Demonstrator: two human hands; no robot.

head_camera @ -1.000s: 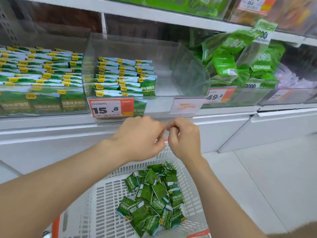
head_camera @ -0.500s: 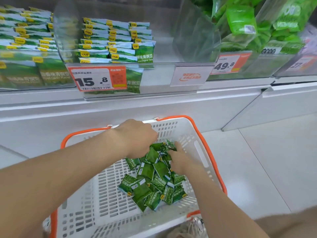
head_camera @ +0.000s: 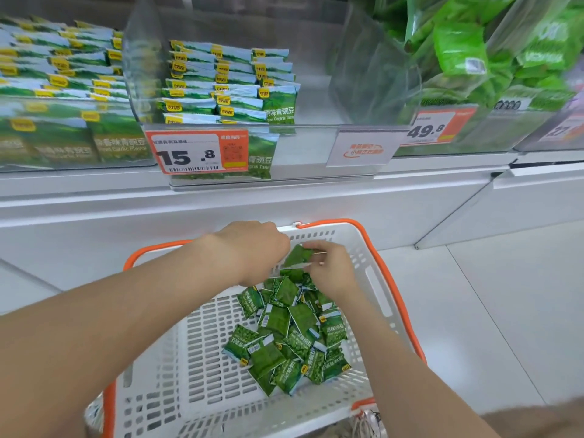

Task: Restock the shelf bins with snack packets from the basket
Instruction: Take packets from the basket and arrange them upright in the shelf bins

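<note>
White shelf [head_camera: 284, 210] runs behind the basket [head_camera: 205, 358], which is white plastic with an orange rim and sits low in front. Above the basket's far rim is a clear middle bin [head_camera: 303, 147], with stacked packets [head_camera: 227, 86] filling only its left part. A fuller bin [head_camera: 63, 90] is up-left of the basket, and a bin of bright green bags [head_camera: 474, 64] up-right. A loose pile of green snack packets [head_camera: 290, 336] lies on the basket floor, right of centre.

Both hands are over the basket's far end. Left hand [head_camera: 252, 251]: knuckles up, fingers curled under at the held packet's left edge; can't tell if it grips. Right hand [head_camera: 331, 270] pinches the held packet [head_camera: 297, 256] just above the pile. A 15.8 price tag [head_camera: 196, 151] is on the middle bin's front.
</note>
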